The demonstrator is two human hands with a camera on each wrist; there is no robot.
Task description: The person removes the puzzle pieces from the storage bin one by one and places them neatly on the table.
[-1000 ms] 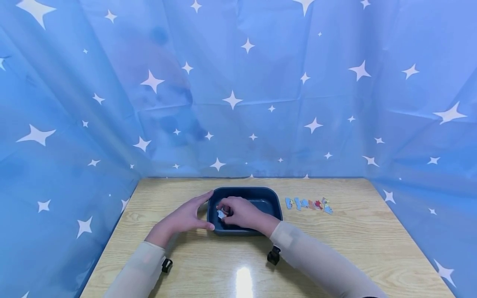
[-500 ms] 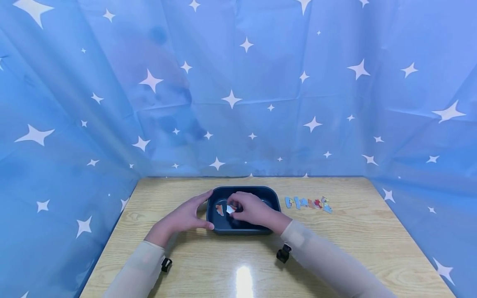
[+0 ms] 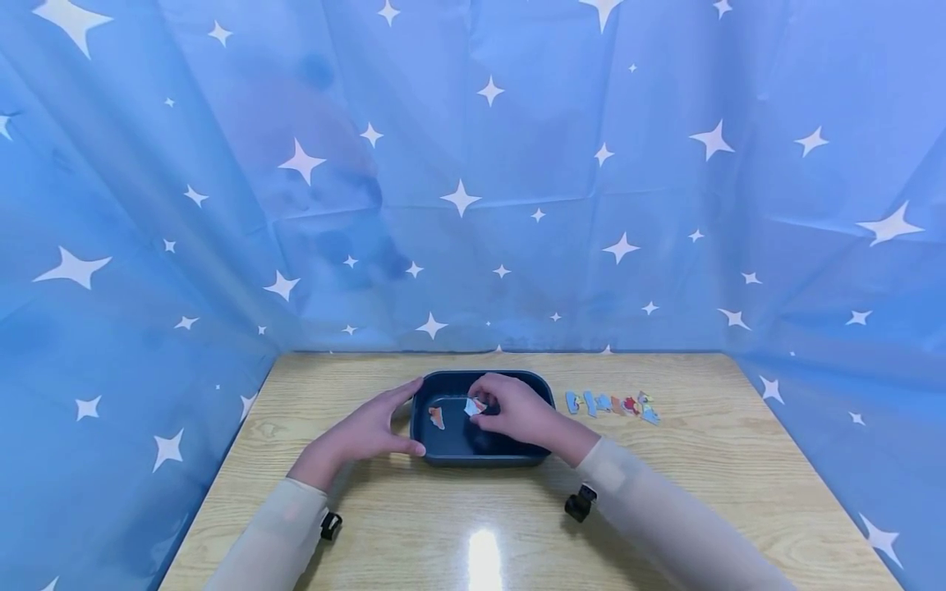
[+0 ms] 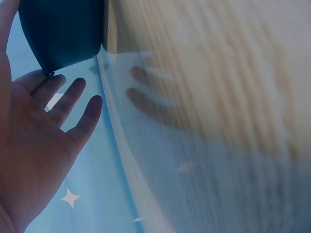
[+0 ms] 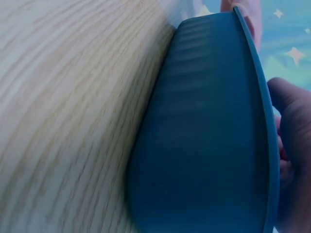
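A dark blue rectangular bin (image 3: 482, 461) stands on the table. My left hand (image 3: 373, 427) touches its left end, thumb near the front corner and fingertips at the back corner. In the left wrist view the fingers of that left hand (image 4: 46, 131) look straight and spread. Over the bin, my right hand (image 3: 513, 410) pinches a small white and orange puzzle piece (image 3: 474, 406) between thumb and fingers. An orange puzzle piece (image 3: 437, 418) lies inside the bin at the left. From the right wrist, the bin's wall (image 5: 204, 121) hides what the right hand (image 5: 296, 141) pinches.
Right of the bin, several puzzle pieces (image 3: 604, 403) lie in a row on the wooden table (image 3: 414, 525), blue ones at the left, red and yellow toward the right. A blue curtain (image 3: 458, 271) with white stars hangs behind the table and along its sides.
My right hand has moved right within the bin with the white and orange puzzle piece, uncovering the orange piece at the left. The left hand stays at the bin's left end.
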